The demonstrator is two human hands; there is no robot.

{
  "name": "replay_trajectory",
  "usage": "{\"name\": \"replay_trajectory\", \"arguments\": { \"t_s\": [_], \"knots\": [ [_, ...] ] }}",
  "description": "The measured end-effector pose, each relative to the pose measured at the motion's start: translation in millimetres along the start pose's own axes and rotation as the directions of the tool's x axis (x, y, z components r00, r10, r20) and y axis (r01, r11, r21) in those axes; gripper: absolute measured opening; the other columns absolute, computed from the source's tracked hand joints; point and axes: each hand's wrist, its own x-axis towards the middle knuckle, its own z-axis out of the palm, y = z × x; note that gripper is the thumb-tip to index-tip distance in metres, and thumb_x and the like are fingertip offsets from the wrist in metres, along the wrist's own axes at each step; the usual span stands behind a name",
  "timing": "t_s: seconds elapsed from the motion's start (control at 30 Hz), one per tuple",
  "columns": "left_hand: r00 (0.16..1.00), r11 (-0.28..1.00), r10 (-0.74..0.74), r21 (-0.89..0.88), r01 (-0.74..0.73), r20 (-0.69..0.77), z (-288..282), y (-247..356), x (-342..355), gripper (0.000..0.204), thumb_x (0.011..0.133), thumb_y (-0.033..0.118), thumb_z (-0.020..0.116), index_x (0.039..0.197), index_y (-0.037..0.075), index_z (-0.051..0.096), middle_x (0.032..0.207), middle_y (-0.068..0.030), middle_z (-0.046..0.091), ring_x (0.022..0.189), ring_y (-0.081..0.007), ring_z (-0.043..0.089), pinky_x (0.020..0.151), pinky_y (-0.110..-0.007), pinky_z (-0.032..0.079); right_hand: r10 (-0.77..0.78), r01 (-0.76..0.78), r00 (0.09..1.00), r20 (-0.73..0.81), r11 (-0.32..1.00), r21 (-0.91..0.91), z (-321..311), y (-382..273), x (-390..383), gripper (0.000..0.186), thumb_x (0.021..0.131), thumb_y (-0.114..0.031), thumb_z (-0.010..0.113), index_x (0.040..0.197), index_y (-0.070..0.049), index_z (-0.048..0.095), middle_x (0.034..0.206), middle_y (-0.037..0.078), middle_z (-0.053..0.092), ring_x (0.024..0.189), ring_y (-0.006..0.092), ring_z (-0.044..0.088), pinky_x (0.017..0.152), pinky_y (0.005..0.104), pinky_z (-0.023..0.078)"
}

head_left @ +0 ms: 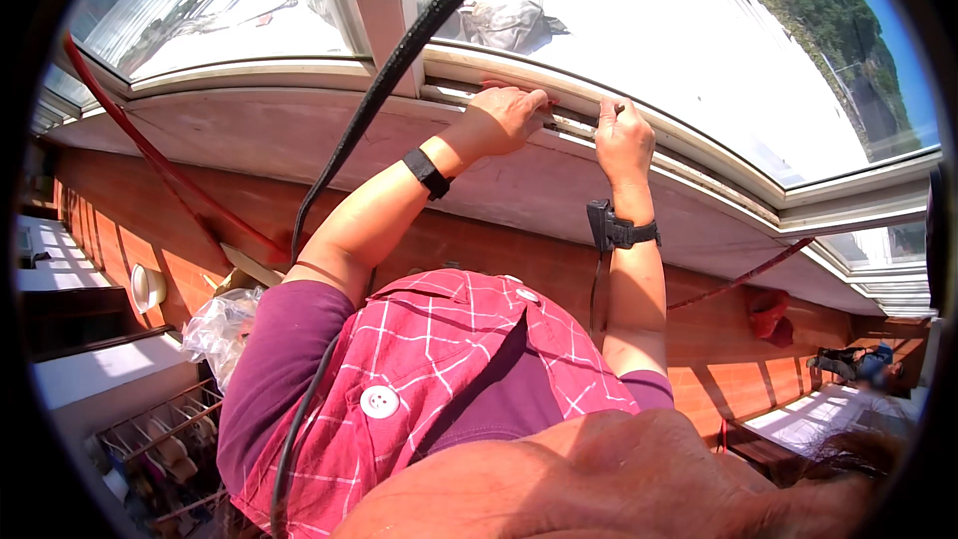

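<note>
Both of my hands are at the track of the window sill point(699, 178), at the foot of a sunlit sliding window. My left hand point(502, 121) rests over the track with its fingers curled inward; whatever lies under them is hidden. A little to its right, my right hand point(626, 143) is raised at the same track, thumb and fingers pinched together. A small dark tip shows between those fingers, too little to name. Black straps circle both wrists, and the right one point(619, 230) carries a small black box.
A thick black cable point(384, 90) crosses in front of the window. Red cords point(150, 150) run at the left. On the tiled floor are a clear plastic bag point(218, 329), a white basin point(148, 287) and a red container point(768, 315). A rack point(170, 449) stands at lower left.
</note>
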Motion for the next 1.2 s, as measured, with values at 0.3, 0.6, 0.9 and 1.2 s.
{"name": "replay_trajectory", "arguments": {
  "t_s": [0.3,0.6,0.9,1.2],
  "knots": [
    [0.994,0.996,0.068,0.060,-0.073,0.086,-7.1,-8.7,4.6,0.027,0.082,0.019,0.063,0.107,0.009,0.065,0.104,-0.0099,0.067,0.098,-0.0285,0.062,0.084,-0.040,0.048,0.261,-0.294,0.956,0.137,0.863,0.411,18.8,-16.1,2.8,0.029,0.096,-0.026,0.054,0.083,-0.001,0.061,0.061,0.011,0.061,0.051,0.0238,0.061,0.049,0.0349,0.048],
    [0.973,0.972,0.232,-0.033,-0.233,-0.011,-14.1,-27.7,0.0,0.024,0.080,0.018,0.066,0.102,0.007,0.067,0.098,-0.0104,0.068,0.093,-0.0303,0.062,0.079,-0.040,0.050,0.177,-0.166,0.982,-0.070,0.976,0.137,-6.4,0.4,5.4,0.031,0.095,-0.029,0.055,0.083,-0.001,0.062,0.056,0.008,0.060,0.047,0.0174,0.060,0.044,0.0311,0.046],
    [0.972,0.969,0.228,0.113,-0.221,-0.056,-7.8,-26.8,-3.2,0.024,0.082,0.025,0.064,0.102,0.011,0.068,0.094,-0.0071,0.068,0.092,-0.0265,0.063,0.080,-0.039,0.049,-0.049,0.041,0.998,-0.044,0.986,-0.164,28.8,-44.8,5.7,0.029,0.093,-0.029,0.056,0.079,-0.003,0.059,0.064,0.015,0.063,0.058,0.0335,0.063,0.054,0.0419,0.049],
    [0.982,0.964,0.186,0.189,-0.187,0.025,-14.7,-26.3,-4.8,0.026,0.082,0.027,0.065,0.102,0.011,0.065,0.093,-0.0052,0.067,0.096,-0.0243,0.061,0.082,-0.038,0.049,0.181,-0.186,0.977,-0.114,0.982,-0.039,5.3,-23.3,9.2,0.029,0.093,-0.029,0.057,0.080,-0.003,0.060,0.064,0.016,0.063,0.060,0.0359,0.062,0.054,0.0427,0.049]
  ]
}}
